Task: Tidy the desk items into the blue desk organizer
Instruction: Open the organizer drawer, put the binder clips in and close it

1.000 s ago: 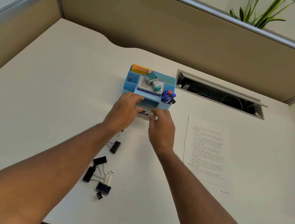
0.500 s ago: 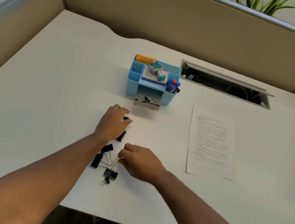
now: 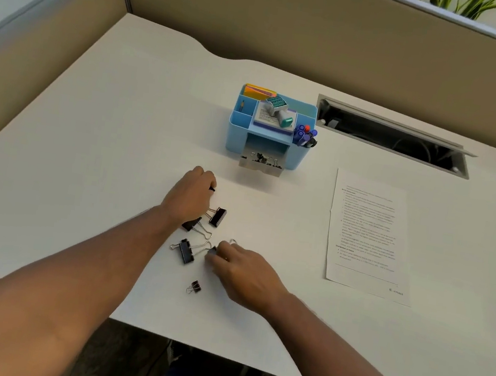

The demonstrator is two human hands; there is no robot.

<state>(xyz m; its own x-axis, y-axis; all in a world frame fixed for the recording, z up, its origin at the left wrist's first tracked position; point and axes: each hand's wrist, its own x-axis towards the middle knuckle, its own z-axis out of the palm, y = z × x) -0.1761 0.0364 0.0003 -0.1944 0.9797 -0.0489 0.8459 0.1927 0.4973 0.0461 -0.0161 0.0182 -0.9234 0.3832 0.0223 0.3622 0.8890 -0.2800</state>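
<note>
The blue desk organizer [image 3: 235,135] stands at the middle of the desk, its small front drawer [image 3: 261,165] pulled out with binder clips inside. It also holds sticky notes, a stamp and markers. Several black binder clips lie loose nearer me: one [image 3: 217,216] beside my left hand, one [image 3: 186,251] between my hands, a tiny one [image 3: 194,286] nearest me. My left hand [image 3: 190,196] is curled with a small black clip at its fingertips. My right hand [image 3: 240,268] pinches a binder clip [image 3: 214,249] whose wire handle sticks up.
A printed sheet of paper [image 3: 367,233] lies to the right. An open cable slot [image 3: 394,138] is cut into the desk behind it. Partition walls close off the back and left. The desk's front edge runs just below my forearms.
Both hands pulled back from the organizer's drawer to the loose clips. My right hand has since picked one clip off the desk, and another clip has been shifted.
</note>
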